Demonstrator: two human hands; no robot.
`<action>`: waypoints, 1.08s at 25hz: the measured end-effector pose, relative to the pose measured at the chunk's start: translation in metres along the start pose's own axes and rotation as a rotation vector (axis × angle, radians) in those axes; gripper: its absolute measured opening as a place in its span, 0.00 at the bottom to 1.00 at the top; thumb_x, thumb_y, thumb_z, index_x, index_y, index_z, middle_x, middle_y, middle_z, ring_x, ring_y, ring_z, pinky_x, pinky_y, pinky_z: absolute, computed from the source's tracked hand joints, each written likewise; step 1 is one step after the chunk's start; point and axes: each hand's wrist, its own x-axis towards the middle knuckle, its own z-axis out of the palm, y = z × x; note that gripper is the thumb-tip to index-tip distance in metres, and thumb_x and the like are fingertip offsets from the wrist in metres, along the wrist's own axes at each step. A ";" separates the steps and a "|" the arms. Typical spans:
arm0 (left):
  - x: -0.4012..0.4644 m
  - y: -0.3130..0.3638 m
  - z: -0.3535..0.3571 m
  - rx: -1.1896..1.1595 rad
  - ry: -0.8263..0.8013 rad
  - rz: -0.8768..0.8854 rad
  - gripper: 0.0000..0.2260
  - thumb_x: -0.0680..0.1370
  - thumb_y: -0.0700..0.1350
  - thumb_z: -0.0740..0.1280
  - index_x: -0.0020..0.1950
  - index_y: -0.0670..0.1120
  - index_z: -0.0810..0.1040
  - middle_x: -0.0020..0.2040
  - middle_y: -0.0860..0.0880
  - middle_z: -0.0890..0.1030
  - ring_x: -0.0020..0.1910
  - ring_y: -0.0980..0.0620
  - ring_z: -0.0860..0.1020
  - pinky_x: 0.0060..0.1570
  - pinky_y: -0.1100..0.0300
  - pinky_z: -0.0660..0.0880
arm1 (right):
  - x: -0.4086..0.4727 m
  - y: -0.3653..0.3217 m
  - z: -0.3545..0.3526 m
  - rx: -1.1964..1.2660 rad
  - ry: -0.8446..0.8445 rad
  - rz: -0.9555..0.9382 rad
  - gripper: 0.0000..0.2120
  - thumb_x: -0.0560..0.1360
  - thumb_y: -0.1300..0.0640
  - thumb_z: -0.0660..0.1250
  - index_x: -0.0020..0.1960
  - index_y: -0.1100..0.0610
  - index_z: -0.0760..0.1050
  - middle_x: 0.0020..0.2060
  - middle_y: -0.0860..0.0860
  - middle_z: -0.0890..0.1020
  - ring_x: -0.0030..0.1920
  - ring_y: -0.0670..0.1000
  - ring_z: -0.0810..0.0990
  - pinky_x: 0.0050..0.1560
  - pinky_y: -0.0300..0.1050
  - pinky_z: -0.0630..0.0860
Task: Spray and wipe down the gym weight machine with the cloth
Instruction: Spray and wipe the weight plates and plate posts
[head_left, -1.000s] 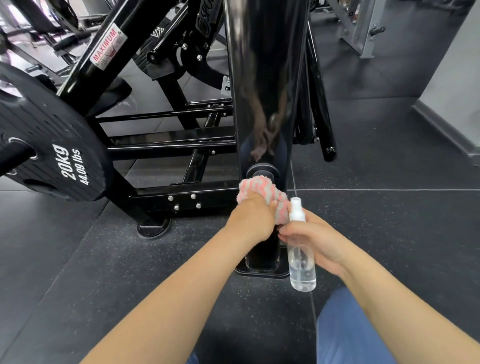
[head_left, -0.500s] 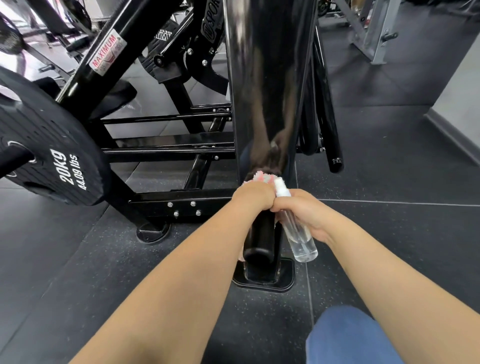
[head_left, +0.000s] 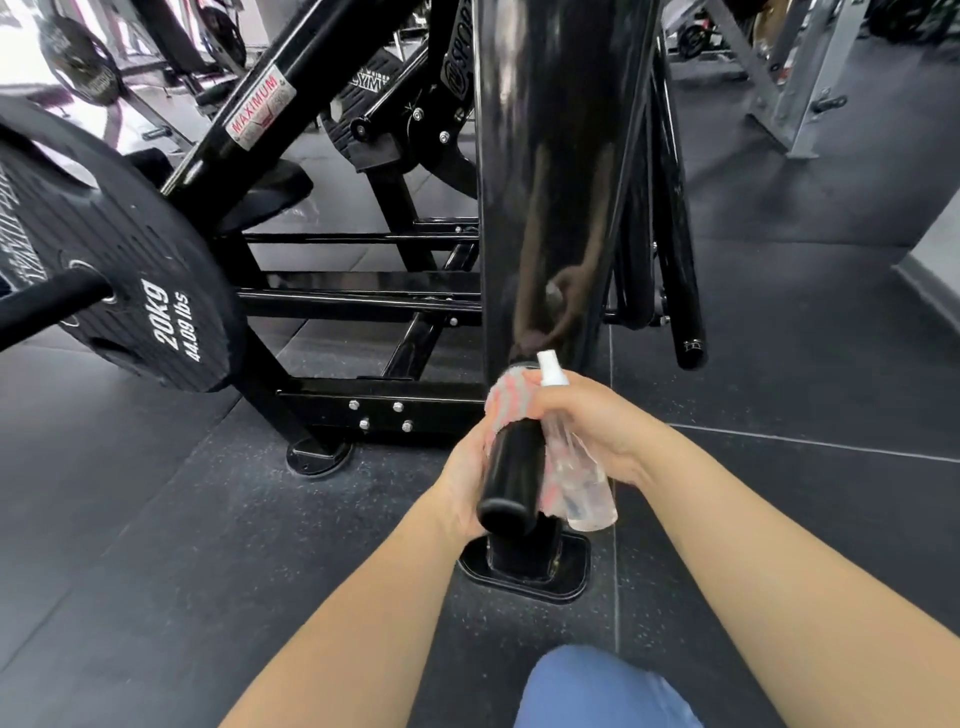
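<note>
Head view: a black peg (head_left: 511, 467) on the gym weight machine (head_left: 561, 182) points back between both hands, the left hand (head_left: 462, 486) cupping the pink-grey cloth (head_left: 506, 397) under it, the right hand (head_left: 592, 421) beside it gripping a clear spray bottle (head_left: 582, 478).

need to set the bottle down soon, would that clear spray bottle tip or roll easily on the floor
Probably yes. The spray bottle in the right hand is tall and slim, so upright it looks apt to tip. Its body looks round, so laid flat it could roll. It looks like clear plastic, likely light.
</note>
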 end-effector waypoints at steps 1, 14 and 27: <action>-0.003 0.001 0.000 0.041 0.040 0.012 0.21 0.74 0.57 0.69 0.56 0.41 0.81 0.49 0.41 0.82 0.47 0.45 0.81 0.51 0.50 0.76 | -0.003 0.002 -0.004 0.068 -0.029 0.011 0.17 0.64 0.65 0.61 0.53 0.66 0.74 0.45 0.57 0.78 0.48 0.55 0.76 0.54 0.49 0.72; -0.039 0.005 -0.011 0.450 0.155 -0.152 0.21 0.80 0.57 0.52 0.51 0.44 0.78 0.46 0.45 0.83 0.45 0.48 0.81 0.49 0.49 0.76 | -0.047 -0.006 -0.011 -0.259 -0.155 0.064 0.14 0.73 0.69 0.62 0.54 0.56 0.77 0.34 0.53 0.80 0.33 0.50 0.80 0.40 0.42 0.77; -0.158 0.176 -0.086 0.982 1.302 0.599 0.15 0.76 0.41 0.63 0.57 0.32 0.74 0.54 0.37 0.79 0.54 0.39 0.78 0.53 0.49 0.75 | 0.027 -0.093 0.102 -0.130 -0.146 -0.044 0.06 0.75 0.61 0.66 0.41 0.56 0.71 0.22 0.49 0.73 0.23 0.47 0.70 0.32 0.41 0.71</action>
